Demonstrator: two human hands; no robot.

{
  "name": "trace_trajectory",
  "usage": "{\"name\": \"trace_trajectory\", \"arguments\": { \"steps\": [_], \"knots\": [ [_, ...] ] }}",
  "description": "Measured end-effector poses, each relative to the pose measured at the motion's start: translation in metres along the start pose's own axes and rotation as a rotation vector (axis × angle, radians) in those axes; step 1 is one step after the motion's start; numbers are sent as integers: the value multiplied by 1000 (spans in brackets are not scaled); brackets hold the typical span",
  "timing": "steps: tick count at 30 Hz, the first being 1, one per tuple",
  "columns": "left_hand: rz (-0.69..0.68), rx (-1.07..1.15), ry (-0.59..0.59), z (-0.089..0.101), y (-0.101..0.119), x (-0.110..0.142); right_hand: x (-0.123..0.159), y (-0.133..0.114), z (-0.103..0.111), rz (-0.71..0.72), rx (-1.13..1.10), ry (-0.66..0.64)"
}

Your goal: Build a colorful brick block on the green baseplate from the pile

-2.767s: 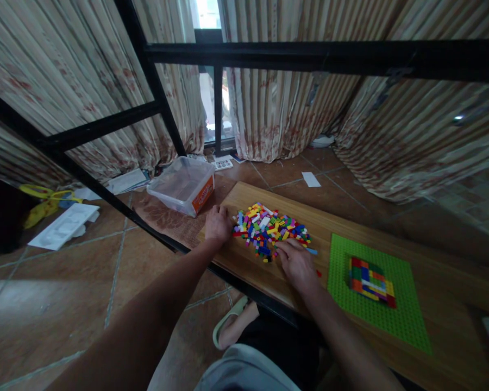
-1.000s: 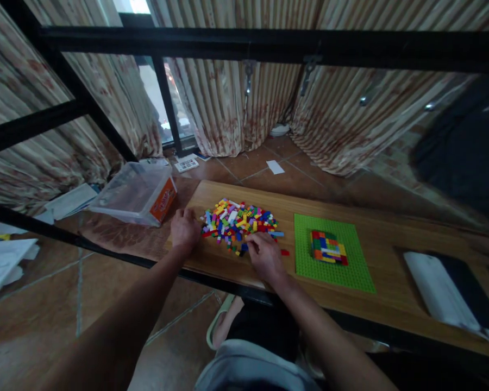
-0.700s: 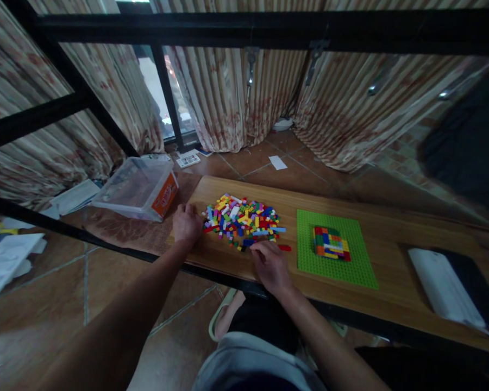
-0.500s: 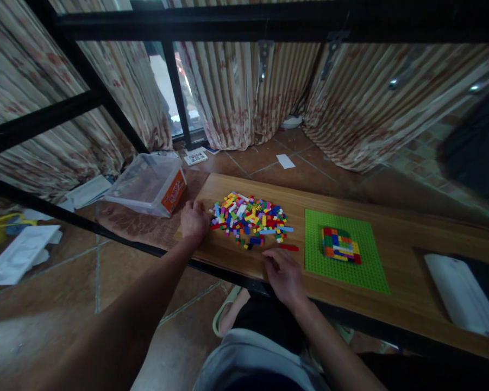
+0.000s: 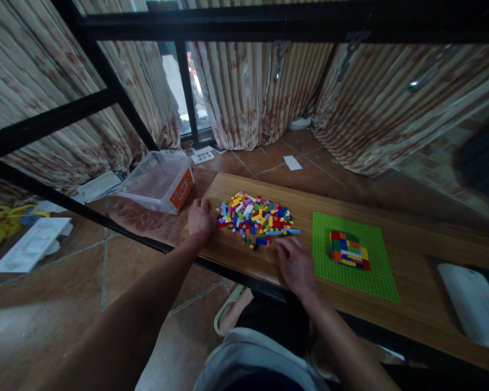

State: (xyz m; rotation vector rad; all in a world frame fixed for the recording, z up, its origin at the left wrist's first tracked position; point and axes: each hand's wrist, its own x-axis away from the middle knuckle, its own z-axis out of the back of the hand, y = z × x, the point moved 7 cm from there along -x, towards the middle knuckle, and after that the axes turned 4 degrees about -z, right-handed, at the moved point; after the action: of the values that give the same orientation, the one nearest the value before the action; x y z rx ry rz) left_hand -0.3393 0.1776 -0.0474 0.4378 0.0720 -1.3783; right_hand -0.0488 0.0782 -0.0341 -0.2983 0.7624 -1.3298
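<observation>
A spread-out pile of small colourful toy bricks (image 5: pixel 255 213) lies on the wooden tabletop. At its left edge rests my left hand (image 5: pixel 201 219), fingers curled down; whatever may be in them is hidden. My right hand (image 5: pixel 296 263) is at the pile's near right side, just below a long light-blue brick (image 5: pixel 292 231). Its thumb and fingers are drawn together, and I cannot make out anything between them. Right of that hand lies a green studded baseplate (image 5: pixel 326 279), bearing a low multicoloured brick build (image 5: pixel 348 250).
A clear plastic box (image 5: pixel 146 187) with an orange label stands beyond my left hand. At the right end of the table (image 5: pixel 409 282) lies a whitish flat object (image 5: pixel 468 301). Black metal bars (image 5: pixel 244 27) cross above the far side, before curtains (image 5: pixel 240 98).
My right hand has moved forward towards the pile, over where a long red brick lay; that brick is now hidden. My left hand stays at the pile's left edge. The view has shifted slightly.
</observation>
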Motion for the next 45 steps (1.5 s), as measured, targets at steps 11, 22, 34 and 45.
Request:
{"name": "trace_trajectory", "arguments": {
  "steps": [11,22,34,45],
  "knots": [
    [21,9,-36,2,2,1,-37,-11,-8,74,147,-50],
    [-2,-3,-11,1,2,2,-48,-13,-25,151,227,-159],
    [16,-8,-29,3,3,2,-53,-12,-21,129,252,-81],
    [7,-5,-14,0,0,2,-53,-12,-28,86,296,-61]
  ]
}}
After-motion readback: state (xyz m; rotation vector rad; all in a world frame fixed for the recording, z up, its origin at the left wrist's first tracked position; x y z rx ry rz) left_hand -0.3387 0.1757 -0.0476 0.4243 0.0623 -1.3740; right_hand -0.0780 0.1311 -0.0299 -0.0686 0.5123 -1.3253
